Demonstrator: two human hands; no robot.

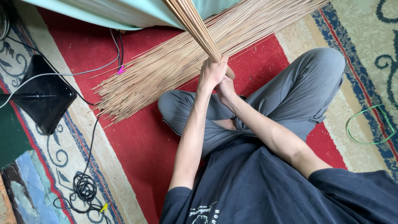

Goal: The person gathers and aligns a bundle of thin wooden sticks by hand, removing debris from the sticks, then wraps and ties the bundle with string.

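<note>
At the frame's upper centre, the left hand (212,71) is closed tight around a bundle of thin, straight, tan sticks (198,25). The right hand (226,89), just below and touching, curls at the bundle's base; its grip is hidden. A loose fan of pale sticks (166,70) lies on the red woven carpet (137,141).

Head camera; looks steeply down (close) over lap onto red carpet (137,145).

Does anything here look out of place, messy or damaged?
Mostly orderly. Both hands, left hand and right hand, grip one bundle of sticks. The pile of sticks on the red carpet fans out unevenly, and a loose green loop lies alone.
</note>
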